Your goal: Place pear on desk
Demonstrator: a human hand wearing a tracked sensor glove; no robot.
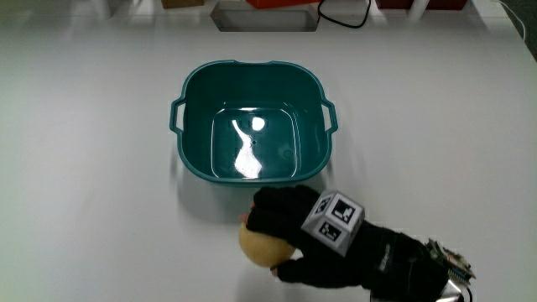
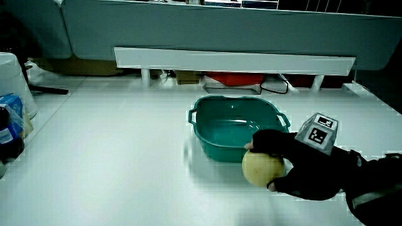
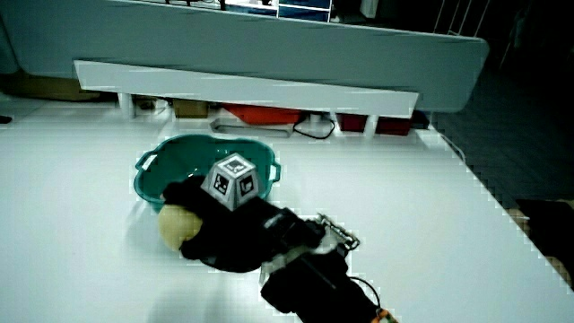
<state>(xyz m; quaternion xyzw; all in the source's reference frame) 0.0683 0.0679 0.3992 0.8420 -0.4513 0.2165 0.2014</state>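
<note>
Black glove fabric covers the hand [image 1: 295, 235], which is the thing nearest the person on the white table [image 1: 92, 193]. Its forearm [image 1: 403, 267] reaches in from the person's edge of the table. A small cube [image 1: 333, 221] printed with black and white squares sits on the back of the hand, and it shows in both side views too [image 2: 320, 132] [image 3: 237, 180].

Fingers [image 1: 268, 210] and thumb curl around a pale yellow pear [image 1: 262, 246], gripping it. In the main view the fruit peeks out from under the fingers; in a side view [image 2: 262, 168] more of its round body shows, with the fingers over its top and the thumb below. In a side view [image 3: 177, 225] it sits low against the table surface, though whether it touches the table or is just above it cannot be told.

Just past the hand, farther from the person, stands a teal plastic basin [image 1: 195, 126] with a small handle at each end. It holds nothing, and light glints off its glossy floor. The pear lies outside the basin, close beside its nearer wall.

Farther still, a low pale partition [image 2: 232, 59] runs along the table's edge, with a red object [image 2: 233, 79] tucked under it.
</note>
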